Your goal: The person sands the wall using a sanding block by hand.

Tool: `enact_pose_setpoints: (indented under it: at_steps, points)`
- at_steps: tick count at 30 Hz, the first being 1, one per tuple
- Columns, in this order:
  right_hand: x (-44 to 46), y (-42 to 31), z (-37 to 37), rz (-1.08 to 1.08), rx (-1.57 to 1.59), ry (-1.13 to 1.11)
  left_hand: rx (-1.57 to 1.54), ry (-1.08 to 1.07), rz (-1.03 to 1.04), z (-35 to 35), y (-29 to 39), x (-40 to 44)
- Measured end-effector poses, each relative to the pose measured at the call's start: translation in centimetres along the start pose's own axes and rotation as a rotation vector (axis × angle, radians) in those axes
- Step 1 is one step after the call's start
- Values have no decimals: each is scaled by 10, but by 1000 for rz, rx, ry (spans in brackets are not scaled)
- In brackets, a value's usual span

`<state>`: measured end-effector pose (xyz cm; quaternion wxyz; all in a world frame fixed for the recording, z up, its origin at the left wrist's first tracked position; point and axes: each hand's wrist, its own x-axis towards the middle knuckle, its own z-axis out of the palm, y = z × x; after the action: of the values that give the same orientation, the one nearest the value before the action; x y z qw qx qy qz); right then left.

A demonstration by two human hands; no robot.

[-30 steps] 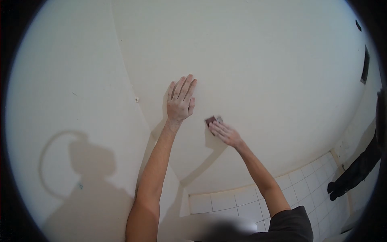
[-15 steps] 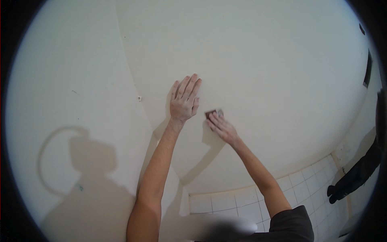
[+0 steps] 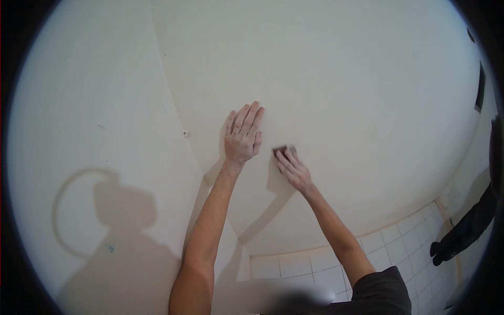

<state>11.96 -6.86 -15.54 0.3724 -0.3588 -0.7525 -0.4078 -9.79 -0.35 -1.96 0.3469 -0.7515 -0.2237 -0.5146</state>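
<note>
My left hand (image 3: 242,137) lies flat against the pale wall (image 3: 336,94), fingers stretched upward and a little apart, holding nothing. To its right and slightly lower, my right hand (image 3: 296,170) presses a small dark brown piece of sandpaper (image 3: 280,150) to the same wall. The fingers cover much of the sandpaper, and its edges look slightly blurred. Both arms reach up from below.
A wall corner runs down left of my hands, with a small chipped spot (image 3: 185,134) beside it. White tiles (image 3: 296,265) lie below. At far right is another person's dark-trousered leg (image 3: 467,226). A shadow falls on the left wall.
The whole view has shifted slightly, so the wall marks and both hands appear a little lower and further right. My left hand stays flat; my right hand keeps hold of the sandpaper.
</note>
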Motion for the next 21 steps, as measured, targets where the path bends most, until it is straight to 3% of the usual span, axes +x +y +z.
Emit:
enact_pose_setpoints:
  at_steps: [6,11,15,21]
  points:
    - [83,11,-17,86,-11,148,-19,6,8,2,-1,1]
    - [4,-28,12,197,58,92,9,-21,-6,3,-2,-1]
    - [-101,-77,41,344,68,-110,9,-7,9,1,-3,-1]
    - [-126,-82,54,370,24,-184,22,-3,16,3,-3,0]
